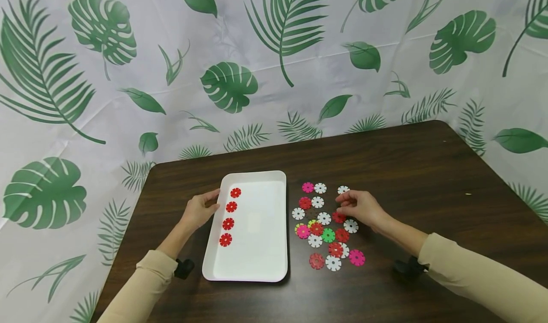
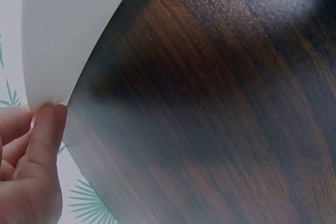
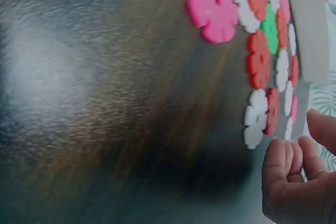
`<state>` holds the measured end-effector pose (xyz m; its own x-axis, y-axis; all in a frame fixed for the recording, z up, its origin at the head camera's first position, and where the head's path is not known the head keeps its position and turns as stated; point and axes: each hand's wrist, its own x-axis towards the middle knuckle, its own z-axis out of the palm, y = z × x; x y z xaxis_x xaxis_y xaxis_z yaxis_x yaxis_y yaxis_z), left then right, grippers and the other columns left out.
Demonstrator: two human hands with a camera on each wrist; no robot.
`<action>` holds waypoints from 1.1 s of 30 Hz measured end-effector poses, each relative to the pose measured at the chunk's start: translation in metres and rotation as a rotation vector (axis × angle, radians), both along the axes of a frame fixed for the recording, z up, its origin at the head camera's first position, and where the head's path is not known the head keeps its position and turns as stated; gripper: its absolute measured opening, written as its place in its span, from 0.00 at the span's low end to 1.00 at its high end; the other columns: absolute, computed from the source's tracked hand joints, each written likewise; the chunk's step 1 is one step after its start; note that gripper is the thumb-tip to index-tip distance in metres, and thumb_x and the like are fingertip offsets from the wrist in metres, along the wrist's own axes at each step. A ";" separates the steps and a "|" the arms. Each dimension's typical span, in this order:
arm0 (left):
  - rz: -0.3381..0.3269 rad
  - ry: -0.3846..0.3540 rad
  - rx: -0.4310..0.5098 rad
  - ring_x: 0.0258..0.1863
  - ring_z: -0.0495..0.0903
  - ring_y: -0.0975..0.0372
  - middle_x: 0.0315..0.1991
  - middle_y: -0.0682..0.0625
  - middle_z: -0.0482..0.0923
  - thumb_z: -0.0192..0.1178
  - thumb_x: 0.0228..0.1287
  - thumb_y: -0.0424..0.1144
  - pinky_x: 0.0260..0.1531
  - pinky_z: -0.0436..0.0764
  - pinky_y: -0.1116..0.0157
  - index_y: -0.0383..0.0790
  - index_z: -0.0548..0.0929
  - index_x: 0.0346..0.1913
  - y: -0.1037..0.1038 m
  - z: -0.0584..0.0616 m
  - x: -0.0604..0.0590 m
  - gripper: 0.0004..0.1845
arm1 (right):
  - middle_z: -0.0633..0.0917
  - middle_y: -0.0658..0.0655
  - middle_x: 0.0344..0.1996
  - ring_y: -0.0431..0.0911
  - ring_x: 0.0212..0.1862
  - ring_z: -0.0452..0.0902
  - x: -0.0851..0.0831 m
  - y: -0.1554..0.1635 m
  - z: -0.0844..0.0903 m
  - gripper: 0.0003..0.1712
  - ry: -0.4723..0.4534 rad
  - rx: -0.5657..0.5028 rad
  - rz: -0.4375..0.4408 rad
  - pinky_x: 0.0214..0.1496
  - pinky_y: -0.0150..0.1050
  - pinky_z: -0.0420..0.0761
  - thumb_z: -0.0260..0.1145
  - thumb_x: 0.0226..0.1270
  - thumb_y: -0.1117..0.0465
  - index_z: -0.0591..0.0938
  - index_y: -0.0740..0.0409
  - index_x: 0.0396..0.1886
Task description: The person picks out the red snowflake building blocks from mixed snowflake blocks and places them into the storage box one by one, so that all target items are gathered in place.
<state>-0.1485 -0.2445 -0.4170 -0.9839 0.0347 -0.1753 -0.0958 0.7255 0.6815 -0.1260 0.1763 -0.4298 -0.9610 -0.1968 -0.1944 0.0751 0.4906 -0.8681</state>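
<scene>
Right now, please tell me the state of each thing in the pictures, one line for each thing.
White tray: flat on the table, holds four red discs in a column.
Red discs in tray: lying flat, apart.
Loose discs: scattered right of the tray, some overlapping.
Left hand: touching the tray's left edge.
Right hand: fingers curled over the loose discs; grip unclear.
Table: dark wood.

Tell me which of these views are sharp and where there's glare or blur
Head view: sharp and evenly lit, the white tray and table crisp, edges slightly bowed by the wide lens. Left wrist view: wood grain soft, a pale glare patch top right, the left hand blurred up close. Right wrist view: a broad hazy glare at left, the pink disc and right hand out of focus.
</scene>
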 end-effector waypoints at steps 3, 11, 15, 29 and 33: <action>0.000 -0.001 0.000 0.58 0.73 0.44 0.63 0.35 0.69 0.57 0.64 0.29 0.52 0.77 0.53 0.35 0.68 0.66 0.000 -0.001 0.000 0.26 | 0.82 0.63 0.37 0.44 0.36 0.76 0.002 0.000 -0.001 0.19 0.010 0.026 0.010 0.34 0.30 0.79 0.69 0.57 0.66 0.79 0.72 0.47; -0.005 0.001 0.003 0.57 0.74 0.44 0.62 0.35 0.70 0.57 0.64 0.29 0.52 0.77 0.53 0.35 0.68 0.66 -0.001 -0.002 -0.001 0.26 | 0.82 0.62 0.37 0.46 0.38 0.76 0.004 -0.002 -0.007 0.17 0.100 0.135 0.048 0.39 0.35 0.78 0.71 0.54 0.66 0.81 0.68 0.44; -0.001 0.001 0.000 0.58 0.74 0.45 0.62 0.36 0.70 0.57 0.64 0.29 0.52 0.77 0.53 0.35 0.68 0.66 -0.001 -0.002 -0.001 0.26 | 0.80 0.60 0.35 0.46 0.37 0.75 0.005 -0.002 -0.011 0.16 0.193 0.194 0.087 0.38 0.35 0.77 0.73 0.51 0.66 0.82 0.67 0.40; 0.004 -0.001 0.001 0.56 0.75 0.45 0.62 0.35 0.70 0.57 0.64 0.29 0.52 0.77 0.53 0.34 0.69 0.66 -0.001 -0.001 -0.001 0.26 | 0.78 0.55 0.29 0.44 0.34 0.70 0.006 -0.003 -0.016 0.13 0.308 0.282 0.132 0.33 0.33 0.72 0.75 0.46 0.67 0.82 0.64 0.33; 0.006 -0.003 0.003 0.57 0.74 0.44 0.62 0.35 0.70 0.57 0.64 0.29 0.52 0.77 0.53 0.34 0.69 0.66 -0.001 -0.001 -0.001 0.26 | 0.78 0.55 0.29 0.44 0.34 0.71 0.006 -0.004 -0.014 0.13 0.293 0.289 0.127 0.32 0.33 0.72 0.75 0.47 0.67 0.82 0.63 0.33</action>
